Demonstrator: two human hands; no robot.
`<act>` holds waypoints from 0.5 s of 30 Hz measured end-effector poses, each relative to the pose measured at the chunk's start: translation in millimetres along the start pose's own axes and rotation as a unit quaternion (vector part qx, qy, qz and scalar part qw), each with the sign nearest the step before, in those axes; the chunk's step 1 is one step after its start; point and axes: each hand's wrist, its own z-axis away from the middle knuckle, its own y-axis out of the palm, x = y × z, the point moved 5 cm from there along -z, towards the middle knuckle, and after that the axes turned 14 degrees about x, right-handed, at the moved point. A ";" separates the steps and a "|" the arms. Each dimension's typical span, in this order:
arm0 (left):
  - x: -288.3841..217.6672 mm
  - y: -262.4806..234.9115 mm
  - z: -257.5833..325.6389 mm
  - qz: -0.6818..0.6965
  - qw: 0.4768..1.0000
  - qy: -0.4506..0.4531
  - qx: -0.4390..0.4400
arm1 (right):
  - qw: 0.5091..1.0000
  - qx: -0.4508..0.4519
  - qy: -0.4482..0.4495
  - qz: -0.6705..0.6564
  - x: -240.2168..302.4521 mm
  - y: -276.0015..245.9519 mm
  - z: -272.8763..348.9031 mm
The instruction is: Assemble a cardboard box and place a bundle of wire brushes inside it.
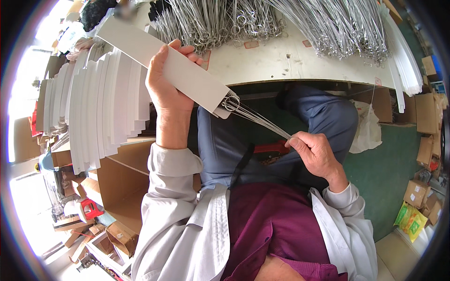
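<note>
Two hands' grips: left [164, 79] clamps white sleeve [159, 58], right [314, 152] pinches wires [262, 119], seemingly below table [300, 63].

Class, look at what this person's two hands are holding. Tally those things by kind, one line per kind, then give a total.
Long flat white card sleeve, in left hand: 1
Bundle of thin metal wires with looped ends, in right hand: 1
Total: 2

The long white sleeve [164, 63] hides most of the wires [258, 118] inside it. The right hand [315, 154] covers their other ends. The wire pile [281, 23] on the table is cut off at the top.
</note>
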 end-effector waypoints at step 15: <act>4.6 3.8 15.0 -0.004 0.999 0.027 -0.029 | 0.986 -0.063 -0.028 0.155 1.1 -7.8 -11.3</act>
